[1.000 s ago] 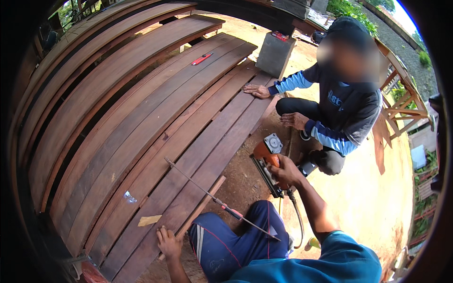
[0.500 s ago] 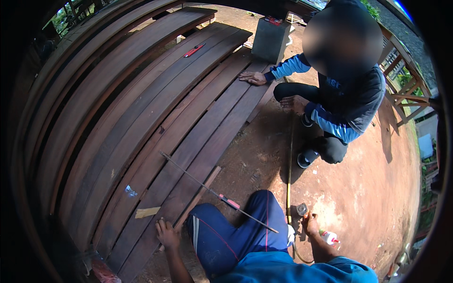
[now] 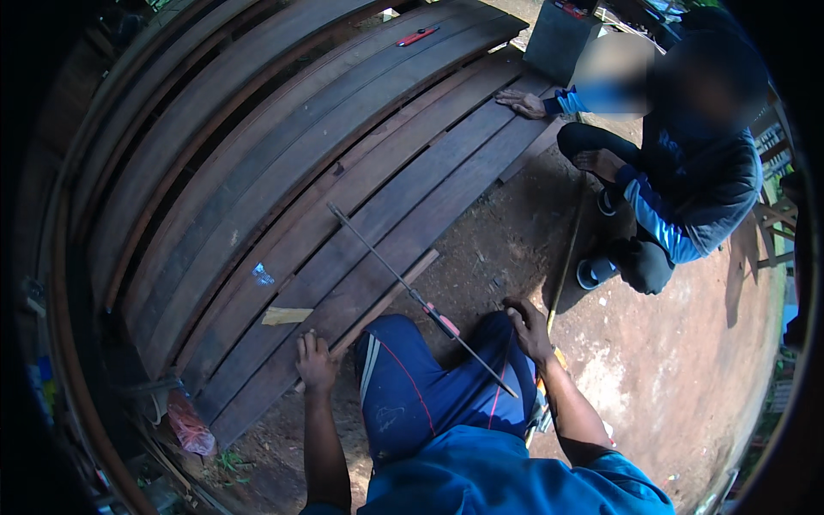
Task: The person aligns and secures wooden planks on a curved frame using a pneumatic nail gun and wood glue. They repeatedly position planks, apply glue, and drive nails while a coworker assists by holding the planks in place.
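My left hand [image 3: 316, 360] rests on the near edge of a dark wooden board [image 3: 283, 360], its fingers stretched over the wood with nothing in them. My right hand [image 3: 530, 328] is raised by my right knee, fingers loosely bent and apart, and I see nothing in it. Between the hands, a long thin metal bar with a red-and-grey middle piece [image 3: 442, 320] lies slantwise from the boards across my lap. A tan wood scrap [image 3: 287, 316] lies on the boards ahead of my left hand. Part of a yellow-orange thing [image 3: 561, 355] shows behind my right forearm.
A co-worker [image 3: 687, 172] squats at the right, one hand [image 3: 520, 103] flat on the boards' far end. Near it stands a dark block [image 3: 560, 41]. A red-handled tool [image 3: 418, 36] lies farther back. A long pole [image 3: 566, 257] lies on the dirt.
My right hand has come up and inward toward my knee; the square-headed tool it held is no longer seen in it. My left hand still rests on the board. The view has shifted.
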The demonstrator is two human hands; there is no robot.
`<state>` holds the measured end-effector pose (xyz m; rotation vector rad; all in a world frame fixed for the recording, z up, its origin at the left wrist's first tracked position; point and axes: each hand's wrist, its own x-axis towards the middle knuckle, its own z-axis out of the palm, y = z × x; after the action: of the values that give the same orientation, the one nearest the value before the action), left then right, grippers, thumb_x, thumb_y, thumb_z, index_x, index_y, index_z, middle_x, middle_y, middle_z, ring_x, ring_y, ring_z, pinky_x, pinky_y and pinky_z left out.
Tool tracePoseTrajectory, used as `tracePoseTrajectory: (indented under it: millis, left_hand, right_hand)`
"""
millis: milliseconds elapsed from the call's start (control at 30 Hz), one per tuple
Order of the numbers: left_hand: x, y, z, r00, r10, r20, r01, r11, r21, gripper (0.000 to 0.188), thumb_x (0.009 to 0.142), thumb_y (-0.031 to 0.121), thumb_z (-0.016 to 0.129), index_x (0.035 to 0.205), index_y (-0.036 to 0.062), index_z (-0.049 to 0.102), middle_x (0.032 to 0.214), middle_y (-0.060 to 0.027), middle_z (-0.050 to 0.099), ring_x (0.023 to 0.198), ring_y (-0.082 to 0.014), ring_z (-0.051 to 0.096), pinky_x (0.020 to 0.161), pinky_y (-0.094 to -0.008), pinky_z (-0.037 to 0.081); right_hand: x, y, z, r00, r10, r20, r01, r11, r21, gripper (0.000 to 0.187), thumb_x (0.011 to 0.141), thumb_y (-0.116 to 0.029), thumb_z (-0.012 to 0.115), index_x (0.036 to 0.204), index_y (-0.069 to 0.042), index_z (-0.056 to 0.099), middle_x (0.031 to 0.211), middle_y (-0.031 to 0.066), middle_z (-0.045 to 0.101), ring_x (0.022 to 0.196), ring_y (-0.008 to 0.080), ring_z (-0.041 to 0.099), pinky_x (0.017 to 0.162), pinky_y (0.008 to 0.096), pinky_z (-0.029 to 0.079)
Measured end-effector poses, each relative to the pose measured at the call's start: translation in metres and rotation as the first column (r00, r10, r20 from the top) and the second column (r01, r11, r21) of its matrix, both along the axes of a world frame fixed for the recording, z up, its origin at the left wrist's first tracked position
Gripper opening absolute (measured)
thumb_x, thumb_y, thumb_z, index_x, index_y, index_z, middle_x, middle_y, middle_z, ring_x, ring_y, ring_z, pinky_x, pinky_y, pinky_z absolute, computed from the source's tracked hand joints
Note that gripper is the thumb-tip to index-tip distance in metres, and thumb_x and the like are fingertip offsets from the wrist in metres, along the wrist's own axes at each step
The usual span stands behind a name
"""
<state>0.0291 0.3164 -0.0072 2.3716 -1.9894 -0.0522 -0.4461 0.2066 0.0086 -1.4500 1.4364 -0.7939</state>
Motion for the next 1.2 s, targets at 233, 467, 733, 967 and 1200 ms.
tracePoseTrajectory:
  millis: [233,467,733,967,1200]
  left_hand:
    - [-0.001,-0.003,-0.002,1.0,-0.012,0.008,0.013,0.995,-0.099,0.056,0.065,0.035,0.093,0.099,0.0032,0.063,0.124,-0.0183,0.056,0.123,-0.0405,0.054,0.089,-0.0522,0.056]
    - [-0.003,0.001,0.003,1.0,-0.003,-0.001,0.003,0.999,-0.036,0.06,0.065,0.031,0.092,0.109,0.0004,0.064,0.127,-0.0176,0.059,0.123,-0.0403,0.055,0.091,-0.051,0.057]
    - [-0.003,0.0,0.004,0.999,0.012,-0.043,-0.012,1.0,-0.02,0.054,0.07,0.034,0.089,0.105,0.0024,0.063,0.131,-0.0173,0.059,0.129,-0.0413,0.054,0.095,-0.0513,0.057]
    - [-0.002,-0.002,0.004,0.999,0.0,-0.038,-0.002,0.999,-0.036,0.057,0.068,0.034,0.091,0.107,0.0019,0.064,0.128,-0.0165,0.059,0.123,-0.0401,0.056,0.093,-0.052,0.057]
    - [-0.002,-0.002,0.004,1.0,-0.017,-0.008,0.017,0.997,-0.072,0.057,0.071,0.038,0.089,0.106,0.0011,0.065,0.129,-0.0167,0.059,0.125,-0.0396,0.055,0.093,-0.0514,0.057]
  right_hand:
    - [0.122,-0.079,-0.064,0.729,0.063,0.681,-0.664,0.306,0.682,0.037,0.105,-0.037,0.066,0.129,-0.009,0.063,0.108,0.0085,0.072,0.093,0.0185,0.069,0.084,0.0353,0.057]
    - [0.132,-0.062,-0.093,0.722,0.048,0.69,-0.675,0.266,0.688,0.024,0.104,-0.034,0.07,0.1,-0.011,0.063,0.07,-0.0033,0.057,0.054,0.0084,0.054,0.046,0.0265,0.044]
    - [0.15,-0.029,-0.089,0.844,0.449,-0.294,-0.394,0.89,0.229,0.049,0.098,-0.048,0.071,0.118,-0.004,0.065,0.092,0.024,0.072,0.087,0.0421,0.072,0.074,0.048,0.055]
    - [0.126,-0.058,-0.088,0.773,0.007,0.634,-0.557,0.486,0.673,0.036,0.109,-0.035,0.055,0.127,-0.006,0.066,0.108,0.0087,0.072,0.096,0.0178,0.072,0.088,0.037,0.057]
    - [0.13,-0.032,-0.066,0.877,0.467,0.114,-0.48,0.834,0.272,0.042,0.113,-0.036,0.046,0.126,-0.001,0.063,0.11,0.0208,0.075,0.093,0.0382,0.074,0.086,0.0507,0.057]
